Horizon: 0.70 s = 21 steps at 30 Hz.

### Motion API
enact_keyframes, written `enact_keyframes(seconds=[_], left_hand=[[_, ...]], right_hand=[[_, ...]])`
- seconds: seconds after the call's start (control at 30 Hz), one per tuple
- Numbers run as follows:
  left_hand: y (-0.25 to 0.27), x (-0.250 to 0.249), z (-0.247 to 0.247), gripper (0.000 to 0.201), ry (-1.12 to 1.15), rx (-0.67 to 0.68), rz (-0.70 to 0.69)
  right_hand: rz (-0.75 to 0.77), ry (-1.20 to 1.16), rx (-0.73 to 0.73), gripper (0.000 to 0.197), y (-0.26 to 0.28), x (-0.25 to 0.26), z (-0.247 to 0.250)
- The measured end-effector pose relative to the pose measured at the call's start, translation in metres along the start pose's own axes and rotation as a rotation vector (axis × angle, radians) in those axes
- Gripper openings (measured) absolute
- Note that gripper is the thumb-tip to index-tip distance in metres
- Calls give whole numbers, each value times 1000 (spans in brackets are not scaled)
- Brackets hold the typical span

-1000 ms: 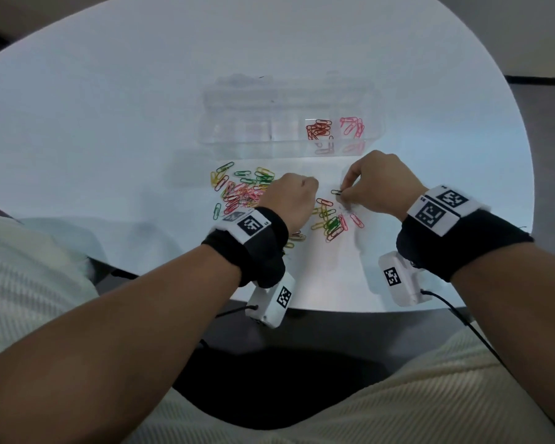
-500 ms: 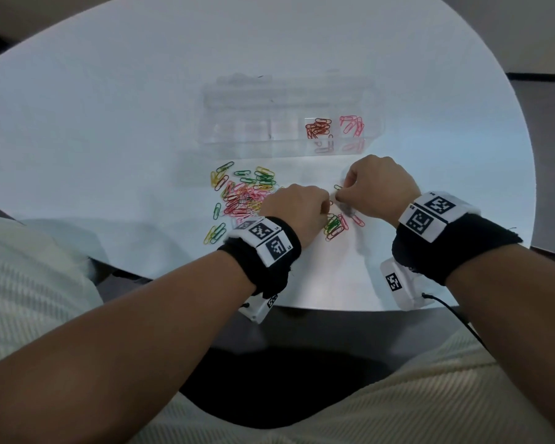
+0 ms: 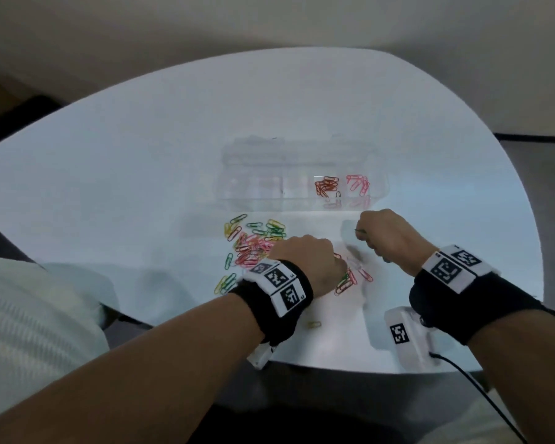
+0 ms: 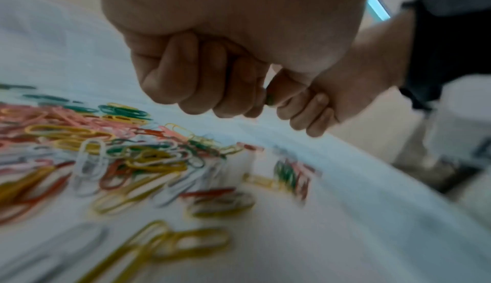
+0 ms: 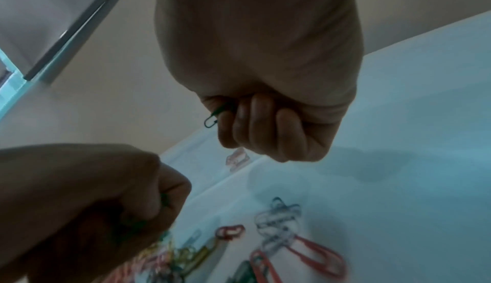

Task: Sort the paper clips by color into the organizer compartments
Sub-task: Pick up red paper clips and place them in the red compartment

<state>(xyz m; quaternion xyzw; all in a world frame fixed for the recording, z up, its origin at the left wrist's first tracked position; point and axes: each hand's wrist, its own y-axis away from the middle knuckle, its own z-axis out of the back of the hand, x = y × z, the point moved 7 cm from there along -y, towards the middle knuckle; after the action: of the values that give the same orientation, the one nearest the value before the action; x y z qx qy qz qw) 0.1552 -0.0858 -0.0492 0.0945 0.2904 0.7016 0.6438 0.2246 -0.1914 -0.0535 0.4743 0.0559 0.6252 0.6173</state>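
A loose pile of mixed-colour paper clips [image 3: 253,243] lies on the white table in front of the clear organizer [image 3: 269,190]. Red clips [image 3: 326,186] and pink clips [image 3: 358,184] fill its two right compartments. My right hand [image 3: 366,233] is raised just before the organizer and pinches a dark green paper clip [image 5: 211,117] between thumb and curled fingers. My left hand [image 3: 305,254] hovers fisted over the pile's right side. A bit of green clip [image 4: 269,99] shows between its thumb and fingers.
A smaller cluster of green, red and pink clips [image 3: 350,280] lies between my hands. One yellow clip [image 3: 314,324] sits alone near the table's front edge [image 3: 334,368]. The organizer's left compartments look empty. Bare tabletop stretches left and behind.
My right hand has lifted from the small cluster toward the organizer with the green clip. My left hand has drifted right over the pile. The head view has tilted up.
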Motion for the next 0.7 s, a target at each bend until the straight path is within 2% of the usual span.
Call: enact_keyframes(seconds=[0.1, 0.27, 0.47, 0.6, 0.7], left_hand=[[-3, 4, 7, 39, 345, 11, 34], [-1, 14, 36, 41, 796, -42, -21], [0, 48, 59, 36, 1319, -32, 4], [-1, 62, 75, 28, 1433, -101, 104], [-7, 76, 87, 26, 1219, -194, 166]], right_hand=[[-48, -320, 81, 31, 9, 8, -1], [41, -682, 191, 27, 26, 33, -1], [52, -896, 195, 44, 39, 56, 0], [-6, -919, 130, 31, 35, 65, -1], [14, -864, 65, 26, 25, 76, -2]])
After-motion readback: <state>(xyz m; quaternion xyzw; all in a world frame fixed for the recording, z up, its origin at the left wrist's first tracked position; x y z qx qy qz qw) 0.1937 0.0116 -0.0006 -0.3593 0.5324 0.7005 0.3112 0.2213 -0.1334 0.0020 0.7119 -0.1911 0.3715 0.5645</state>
